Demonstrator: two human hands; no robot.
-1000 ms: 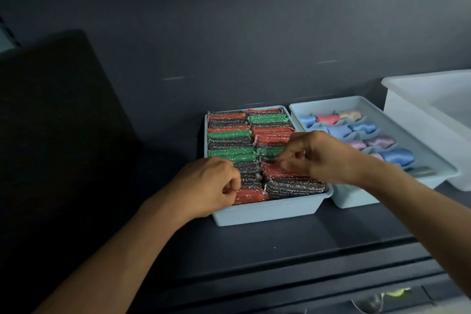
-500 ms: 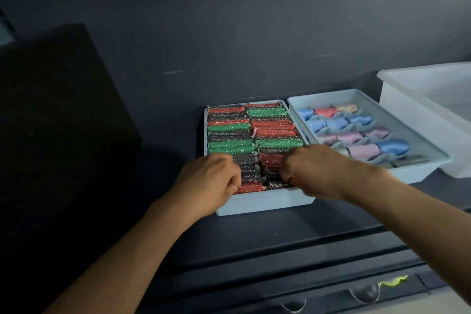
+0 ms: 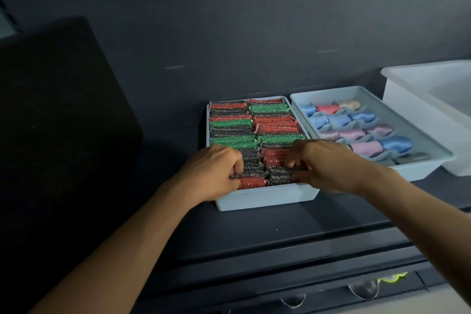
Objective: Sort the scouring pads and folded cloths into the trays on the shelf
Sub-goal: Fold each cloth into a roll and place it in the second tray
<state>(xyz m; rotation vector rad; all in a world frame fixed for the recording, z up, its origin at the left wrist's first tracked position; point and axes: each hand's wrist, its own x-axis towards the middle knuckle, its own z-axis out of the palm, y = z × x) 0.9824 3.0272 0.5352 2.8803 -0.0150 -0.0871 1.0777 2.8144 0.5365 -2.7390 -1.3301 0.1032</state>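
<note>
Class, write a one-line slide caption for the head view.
Left hand and right hand pinch pads at the front of the pad tray, beside the cloth tray.

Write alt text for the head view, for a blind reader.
The left hand and right hand pinch dark scouring pads at the near end of a full pad tray; a cloth tray holding folded cloths sits beside it.

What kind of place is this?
Probably a storeroom or shop shelf, though that is a guess. A dark shelf holds a tray packed with pads, a second tray with cloths in compartments, and a white bin beside them.
</note>
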